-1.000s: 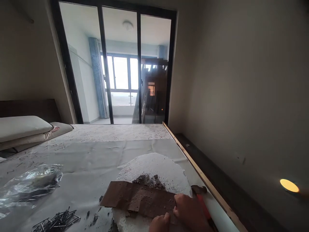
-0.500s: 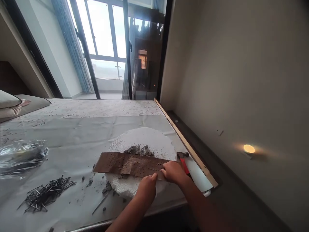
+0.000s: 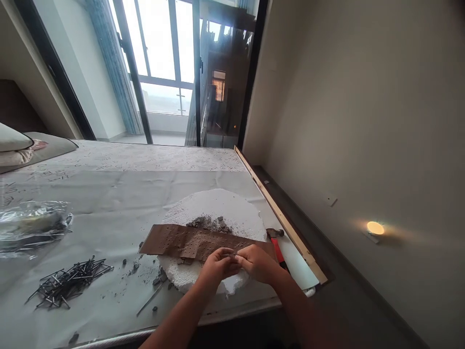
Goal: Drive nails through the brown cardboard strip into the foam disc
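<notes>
A brown strip point(image 3: 174, 241) of thin sheet material, dotted with rows of small holes or bumps, lies across a round white foam slab point(image 3: 221, 201). Both of my hands are at its near edge, right of its middle. My left hand point(image 3: 220, 265) has its fingers curled in a pinch, and my right hand point(image 3: 257, 264) pinches right beside it, fingertips meeting. The edge between the fingertips is mostly hidden. Dark grey crumbs point(image 3: 209, 223) sit on the foam behind the strip. A red-handled hammer point(image 3: 276, 246) lies just right of my right hand.
A heap of nails point(image 3: 70, 283) and a clear plastic bag point(image 3: 34, 223) lie to the left on the covered bed point(image 3: 109, 194). One loose nail point(image 3: 149, 299) and grey lumps point(image 3: 160, 277) lie near the front. A wooden rail point(image 3: 281, 215) edges the right side, near the wall point(image 3: 345, 121).
My left hand has moved up and closer to my right hand, so the fingertips now meet at the strip's edge. The strip keeps nearly the same place; the view has shifted slightly.
</notes>
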{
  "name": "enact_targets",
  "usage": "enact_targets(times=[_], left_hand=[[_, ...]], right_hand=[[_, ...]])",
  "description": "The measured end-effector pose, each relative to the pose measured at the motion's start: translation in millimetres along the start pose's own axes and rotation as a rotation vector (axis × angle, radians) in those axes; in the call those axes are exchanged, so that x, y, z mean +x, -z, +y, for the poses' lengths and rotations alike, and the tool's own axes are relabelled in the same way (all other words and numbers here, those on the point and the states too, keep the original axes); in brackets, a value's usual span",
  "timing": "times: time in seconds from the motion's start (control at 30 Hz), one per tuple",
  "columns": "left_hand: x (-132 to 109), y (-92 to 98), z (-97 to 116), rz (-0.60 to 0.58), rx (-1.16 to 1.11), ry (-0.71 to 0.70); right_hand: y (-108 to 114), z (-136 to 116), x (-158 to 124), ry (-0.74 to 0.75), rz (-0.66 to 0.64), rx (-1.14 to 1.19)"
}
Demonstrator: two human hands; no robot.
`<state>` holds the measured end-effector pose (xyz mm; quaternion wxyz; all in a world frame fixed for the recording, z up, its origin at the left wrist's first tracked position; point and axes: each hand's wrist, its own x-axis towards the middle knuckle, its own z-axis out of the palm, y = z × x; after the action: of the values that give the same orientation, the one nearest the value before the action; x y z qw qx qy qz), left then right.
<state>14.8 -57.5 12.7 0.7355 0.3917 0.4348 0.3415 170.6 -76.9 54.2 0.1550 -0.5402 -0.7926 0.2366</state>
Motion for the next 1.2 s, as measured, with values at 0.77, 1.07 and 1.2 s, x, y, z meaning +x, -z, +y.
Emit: enact_targets(times=[0.77, 1.07, 1.2], left_hand=[[-13.4, -8.3, -8.3, 0.076, 1.246, -0.294], [-13.5, -10.4, -8.5, 0.069, 1.646, -0.194], [-9.3, -11.9, -9.8, 0.064, 1.644, -0.188]], right_hand=[[-25.3, 22.5, 14.8, -0.077, 0.046, -0.598], [-27.9, 18.7, 17.5, -0.078, 0.022, -0.677], [-29.5, 10.8, 24.5, -0.067, -0.032, -0.706]])
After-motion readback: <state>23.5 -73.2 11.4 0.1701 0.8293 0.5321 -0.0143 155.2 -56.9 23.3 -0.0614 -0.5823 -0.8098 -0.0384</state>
